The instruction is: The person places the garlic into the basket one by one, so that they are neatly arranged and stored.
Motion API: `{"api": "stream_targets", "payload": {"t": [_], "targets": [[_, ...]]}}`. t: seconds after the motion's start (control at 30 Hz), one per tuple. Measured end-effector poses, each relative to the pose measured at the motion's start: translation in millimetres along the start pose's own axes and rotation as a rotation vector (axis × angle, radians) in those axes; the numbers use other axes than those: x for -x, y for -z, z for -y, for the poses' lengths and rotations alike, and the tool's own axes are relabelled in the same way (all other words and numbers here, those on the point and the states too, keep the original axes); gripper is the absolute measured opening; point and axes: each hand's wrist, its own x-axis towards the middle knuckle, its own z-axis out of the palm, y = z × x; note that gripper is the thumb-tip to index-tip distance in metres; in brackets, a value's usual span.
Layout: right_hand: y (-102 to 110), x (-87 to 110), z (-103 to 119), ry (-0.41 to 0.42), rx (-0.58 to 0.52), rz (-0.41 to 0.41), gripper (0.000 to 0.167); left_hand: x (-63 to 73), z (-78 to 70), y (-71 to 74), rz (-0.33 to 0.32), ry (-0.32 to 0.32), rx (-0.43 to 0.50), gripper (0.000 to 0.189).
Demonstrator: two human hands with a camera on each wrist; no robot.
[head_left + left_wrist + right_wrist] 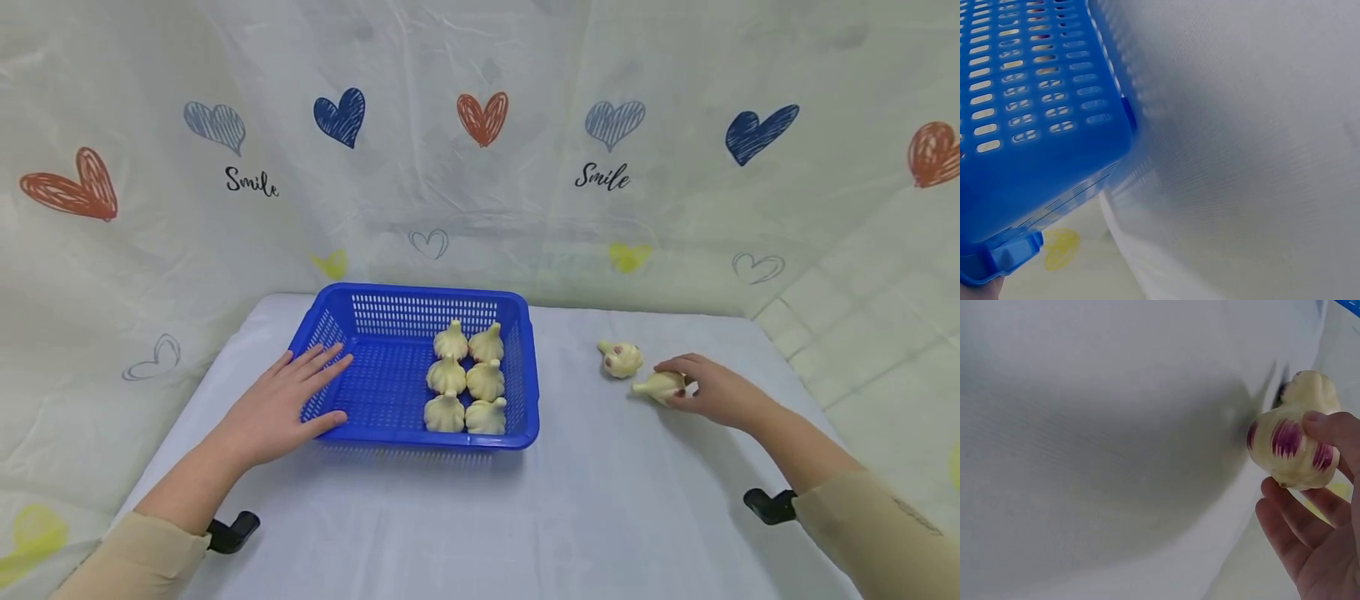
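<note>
My left hand (272,410) lies over the left side of a blue plastic basket (377,385), fingers straight and spread. In the left wrist view, the slotted basket wall (1054,147) fills the upper left, with only a bit of hand at the lower corner. Inside the basket, several pale garlic bulbs (485,380) stand in two columns at the right, stems pointing away. On the right, my right hand (716,393) pinches a garlic bulb (662,387) between thumb and fingers. Purple streaks mark this bulb (1286,445) in the right wrist view. Another garlic bulb (622,360) lies just beyond it.
A white cloth (600,508) covers the table. Behind it hangs a pale sheet (540,192) printed with hearts and the word "Smile". Black wrist mounts (234,532) stick out by both sleeves.
</note>
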Motion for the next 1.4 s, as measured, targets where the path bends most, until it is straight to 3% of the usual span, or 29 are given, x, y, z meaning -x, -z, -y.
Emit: {"api": "stream_targets", "payload": {"t": [0.3, 0.6, 0.87, 1.1, 1.4], "targets": [[-8, 2.0, 26, 0.068, -0.107, 0.007, 0.049, 0.4, 0.1, 2.2, 0.024, 0.011, -0.011, 0.079], [-17, -11.4, 54, 0.148, -0.209, 0.065, 0.053, 1.0, 0.4, 0.6, 0.011, 0.01, -0.008, 0.078], [-36, -31.2, 72, 0.114, -0.315, 0.167, 0.049, -0.2, 1.0, 0.2, -0.004, 0.001, -0.01, 0.079], [-44, -34.4, 85, 0.112, -0.423, 0.247, 0.049, -1.9, -0.1, -1.5, -0.002, -0.001, -0.016, 0.079], [-42, -30.7, 73, 0.092, -0.448, 0.246, 0.055, -1.2, -2.8, 2.0, 0.017, 0.012, -0.009, 0.078]]}}
